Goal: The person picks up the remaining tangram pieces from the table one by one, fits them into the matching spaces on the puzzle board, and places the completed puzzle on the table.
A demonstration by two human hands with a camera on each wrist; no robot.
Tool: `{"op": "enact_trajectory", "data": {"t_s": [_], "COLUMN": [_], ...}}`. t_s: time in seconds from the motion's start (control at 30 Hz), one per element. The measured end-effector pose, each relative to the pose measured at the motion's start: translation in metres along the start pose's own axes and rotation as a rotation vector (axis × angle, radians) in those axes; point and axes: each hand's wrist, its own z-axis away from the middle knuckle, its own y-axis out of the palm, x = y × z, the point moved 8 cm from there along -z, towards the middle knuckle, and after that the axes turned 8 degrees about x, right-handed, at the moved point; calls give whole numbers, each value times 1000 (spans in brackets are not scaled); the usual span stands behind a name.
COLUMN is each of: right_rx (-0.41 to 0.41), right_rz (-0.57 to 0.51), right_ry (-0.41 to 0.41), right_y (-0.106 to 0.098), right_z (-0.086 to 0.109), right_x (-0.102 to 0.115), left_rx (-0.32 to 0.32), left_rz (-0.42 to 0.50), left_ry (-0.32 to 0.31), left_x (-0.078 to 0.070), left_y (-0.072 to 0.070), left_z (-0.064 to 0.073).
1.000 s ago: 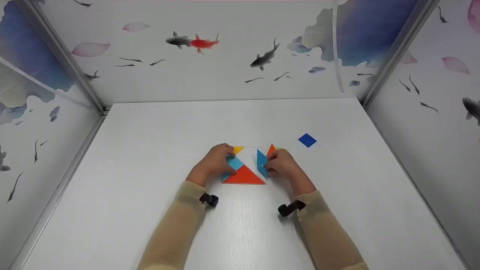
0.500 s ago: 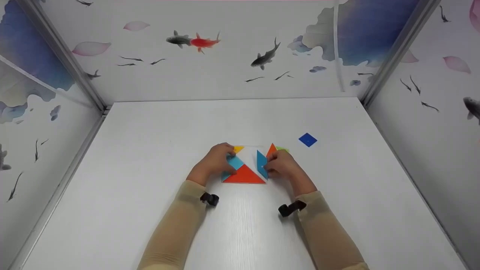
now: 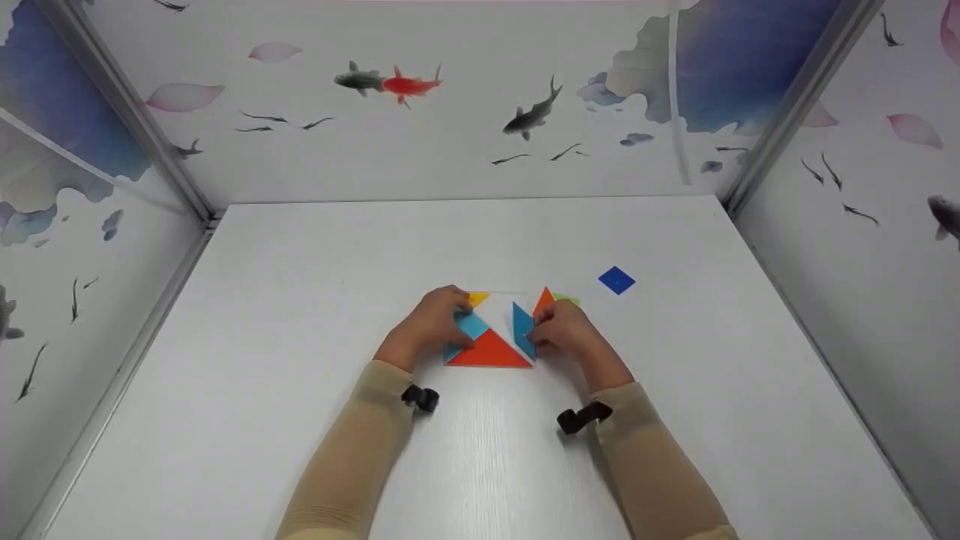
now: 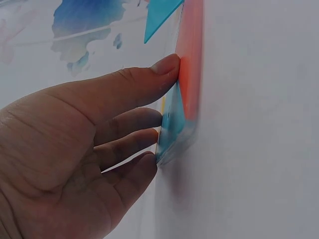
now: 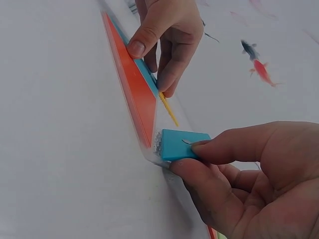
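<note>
In the head view a shallow clear-edged puzzle tray (image 3: 504, 309) holds flat tangram pieces: a large red-orange triangle (image 3: 491, 352), light blue (image 3: 472, 324) and a bit of yellow (image 3: 478, 298). My left hand (image 3: 433, 322) rests on its left side, thumb and fingertips spread over the pieces and partly covering them. Between thumb and index finger my right hand (image 3: 568, 328) pinches a blue parallelogram tangram piece (image 5: 174, 144), tilted above the tray's right side. In the right wrist view its lower end overlaps the tray's edge.
An orange-red piece (image 3: 544, 301) and a green piece (image 3: 568, 299) lie just beyond the right hand, partly hidden by it. Farther back right, a dark blue square piece (image 3: 616, 280) lies on the white table (image 3: 337, 247). Printed panels (image 3: 450, 150) wall the table at back and sides.
The blue parallelogram has shifted very slightly down toward the tray's right side. Both hands otherwise stay in place, and the loose pieces have not moved.
</note>
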Motion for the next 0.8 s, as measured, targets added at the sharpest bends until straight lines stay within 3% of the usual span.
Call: {"op": "enact_trajectory", "data": {"t_s": [0.13,0.8], "right_rx": [14,30], "right_rz": [-8,2], "right_ry": [-27,11], "right_y": [0,1], "right_z": [0,-2], "right_x": [1,-2], "left_rx": [-3,-7], "left_rz": [-11,6], "left_ry": [8,-21], "left_x": [0,1], "left_y": [0,1], "left_z": [0,0]}}
